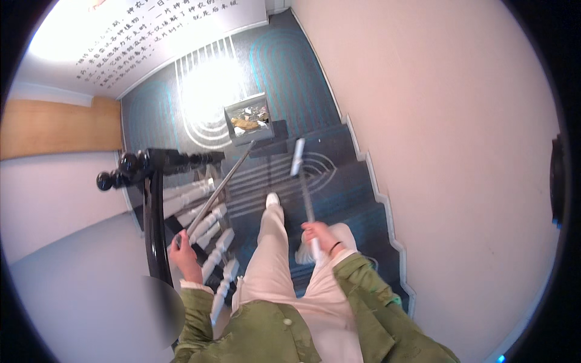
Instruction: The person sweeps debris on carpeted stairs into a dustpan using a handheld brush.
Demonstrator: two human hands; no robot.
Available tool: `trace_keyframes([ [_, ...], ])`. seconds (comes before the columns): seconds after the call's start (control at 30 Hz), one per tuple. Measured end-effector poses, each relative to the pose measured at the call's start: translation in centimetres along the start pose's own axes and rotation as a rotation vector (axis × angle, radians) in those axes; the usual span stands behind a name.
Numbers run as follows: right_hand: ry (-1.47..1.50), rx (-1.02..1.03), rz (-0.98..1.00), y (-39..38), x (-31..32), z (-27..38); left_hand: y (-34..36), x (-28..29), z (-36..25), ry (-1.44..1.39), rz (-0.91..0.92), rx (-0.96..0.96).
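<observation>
My left hand [186, 258] is closed round the upper end of the long grey handle of a dustpan [229, 127]. The dustpan is a dark, box-shaped one on the landing at the foot of the stairs. Inside it lie brown and white scraps of litter [245, 123]. My right hand [321, 236] grips the pole of a broom [297, 158], whose narrow whitish head is over the steps, to the right of the dustpan. The broom is slightly blurred, and its bristles cannot be made out.
Dark patterned steps [345, 181] descend ahead of my feet, one white shoe [273, 199] showing. A pinkish wall [448, 145] with stepped white skirting runs along the right. On the left stand a black handrail [155, 218] and white balusters [218, 251]. Bright light glares off the landing floor [281, 60].
</observation>
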State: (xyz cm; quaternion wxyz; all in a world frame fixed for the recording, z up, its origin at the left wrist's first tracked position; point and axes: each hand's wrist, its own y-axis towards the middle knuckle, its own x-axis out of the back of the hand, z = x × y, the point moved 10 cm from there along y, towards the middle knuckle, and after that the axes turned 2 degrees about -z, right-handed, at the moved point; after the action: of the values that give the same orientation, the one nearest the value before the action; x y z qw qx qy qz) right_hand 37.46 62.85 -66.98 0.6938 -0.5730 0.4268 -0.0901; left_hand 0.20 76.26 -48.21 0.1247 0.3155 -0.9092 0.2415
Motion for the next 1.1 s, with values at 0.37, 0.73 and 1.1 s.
trace_keyframes([
  [0.37,0.158,-0.483,0.357,19.4,-10.4,-3.6,6.4,-4.5,-6.1,0.193,-0.036,-0.289],
  [0.73,-0.820,0.271,-0.340,6.9,3.0,9.3,8.4,-5.1,-8.4,0.098,-0.074,-0.114],
  [1.1,-0.436,0.100,0.125,18.2,-1.4,4.9,6.2,-12.9,-11.4,0.272,0.006,-0.246],
])
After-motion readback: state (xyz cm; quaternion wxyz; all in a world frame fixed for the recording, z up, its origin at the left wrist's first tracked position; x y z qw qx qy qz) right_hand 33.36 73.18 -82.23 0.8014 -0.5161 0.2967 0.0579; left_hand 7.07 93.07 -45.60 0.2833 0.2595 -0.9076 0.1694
